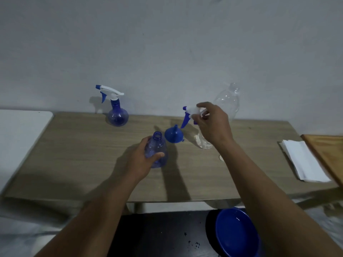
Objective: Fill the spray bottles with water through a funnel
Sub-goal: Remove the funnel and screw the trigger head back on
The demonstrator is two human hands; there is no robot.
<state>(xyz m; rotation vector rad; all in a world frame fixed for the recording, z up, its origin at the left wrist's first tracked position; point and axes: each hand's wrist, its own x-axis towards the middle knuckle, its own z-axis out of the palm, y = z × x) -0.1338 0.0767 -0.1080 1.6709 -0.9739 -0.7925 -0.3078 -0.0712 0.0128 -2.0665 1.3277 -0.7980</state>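
Observation:
My left hand [143, 160] grips an uncapped blue spray bottle [158, 145] standing near the middle of the wooden table [74, 164]. My right hand [211, 123] holds its white and blue spray head [189, 114] in the air above and to the right of the bottle. A blue funnel [173, 135] lies upside down on the table just right of the bottle's neck. A second blue spray bottle [117, 110], head on, stands at the back by the wall. A clear plastic water bottle [226, 102] stands behind my right hand, partly hidden by it.
A stack of white paper napkins [304, 160] lies at the table's right end beside a wooden board [326, 151]. A blue bowl [235, 232] sits low in front of the table. A white surface [18, 134] adjoins on the left. A grey wall stands behind.

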